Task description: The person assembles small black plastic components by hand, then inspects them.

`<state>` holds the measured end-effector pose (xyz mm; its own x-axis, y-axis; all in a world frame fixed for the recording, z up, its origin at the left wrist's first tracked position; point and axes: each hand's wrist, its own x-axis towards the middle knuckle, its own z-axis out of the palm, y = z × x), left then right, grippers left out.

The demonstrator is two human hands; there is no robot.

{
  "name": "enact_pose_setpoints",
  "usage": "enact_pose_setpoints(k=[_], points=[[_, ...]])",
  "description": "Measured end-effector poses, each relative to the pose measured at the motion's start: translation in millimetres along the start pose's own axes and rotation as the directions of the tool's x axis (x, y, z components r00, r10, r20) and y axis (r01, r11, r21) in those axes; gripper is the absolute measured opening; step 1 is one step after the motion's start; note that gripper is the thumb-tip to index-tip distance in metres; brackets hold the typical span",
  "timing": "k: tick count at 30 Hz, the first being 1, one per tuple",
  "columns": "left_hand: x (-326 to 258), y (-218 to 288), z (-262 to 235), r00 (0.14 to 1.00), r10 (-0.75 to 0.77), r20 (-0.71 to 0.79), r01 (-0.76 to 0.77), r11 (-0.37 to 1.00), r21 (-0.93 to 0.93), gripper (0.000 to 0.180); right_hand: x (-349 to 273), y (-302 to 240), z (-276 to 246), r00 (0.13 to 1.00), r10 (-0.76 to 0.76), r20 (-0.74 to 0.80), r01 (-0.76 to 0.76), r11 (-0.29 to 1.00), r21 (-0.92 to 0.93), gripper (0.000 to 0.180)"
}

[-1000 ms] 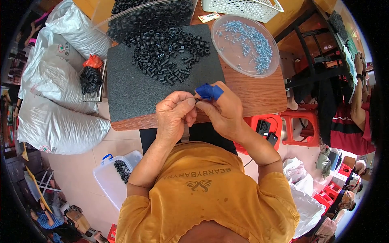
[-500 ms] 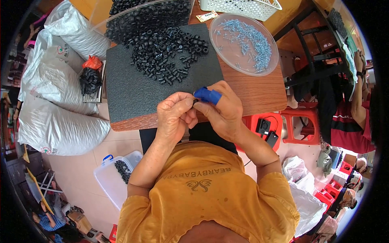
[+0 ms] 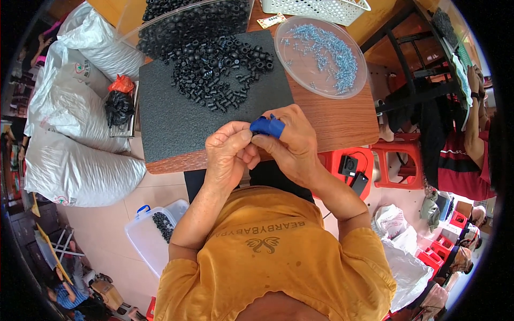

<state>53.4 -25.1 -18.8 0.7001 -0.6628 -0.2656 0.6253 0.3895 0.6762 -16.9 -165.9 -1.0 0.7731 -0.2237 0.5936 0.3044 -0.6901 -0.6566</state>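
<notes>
Fisheye rim blacks out the corners and bends the table [image 3: 342, 125] edges. The person's own head and yellow shirt [image 3: 278, 267] fill the bottom and hide the lap. Whatever sits between the fingertips is covered by the fingers themselves; probably a small black part, but it can't be made out. The top of the clear tub [image 3: 187, 21] and the white basket [image 3: 316, 8] are cut off by the frame edge.

The two hands meet at the near edge of the table, over the front of the black foam mat [image 3: 176, 112]. Left hand [image 3: 227, 155]: fingers curled in, thumb and forefinger pressed together in a pinch right against the other hand. Right hand [image 3: 289, 144]: fingers bunched, thumb and forefinger pinching too, with blue tape [image 3: 267, 126] wrapped round a fingertip. Tape looks bright blue, wrinkled, and is touching the left thumb tip.

Table is brown wood. The mat covers its left part, with a heap of black rubber rings [image 3: 219, 69] scattered on the far half, well away from the hands. The tub behind it holds more of the same. A round clear lid [image 3: 321, 56] with small blue-grey screws lies on bare wood to the right.

Floor is pale tile. Big white sacks [image 3: 69, 139] lean left of the table, with a black bag [image 3: 118, 107] among them. A plastic box [image 3: 152, 235] stands by the person's left elbow. Red stools [image 3: 396, 163] are on the right, where another person [image 3: 471, 144] sits at the frame edge.
</notes>
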Motion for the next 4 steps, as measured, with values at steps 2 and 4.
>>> enact_pose_setpoints(k=[2,4], points=[[-0.4,0.1,1.4,1.000,0.014,-0.008,-0.013,0.999,0.037,0.021,-1.3,0.0,0.0,0.998,0.063,0.003,-0.063,0.997,0.053,0.018],[-0.7,0.5,2.5,1.000,0.019,-0.011,-0.018,0.998,0.056,0.021,-3.9,-1.9,-0.5,0.986,0.169,0.017,-0.170,0.978,0.124,0.017]])
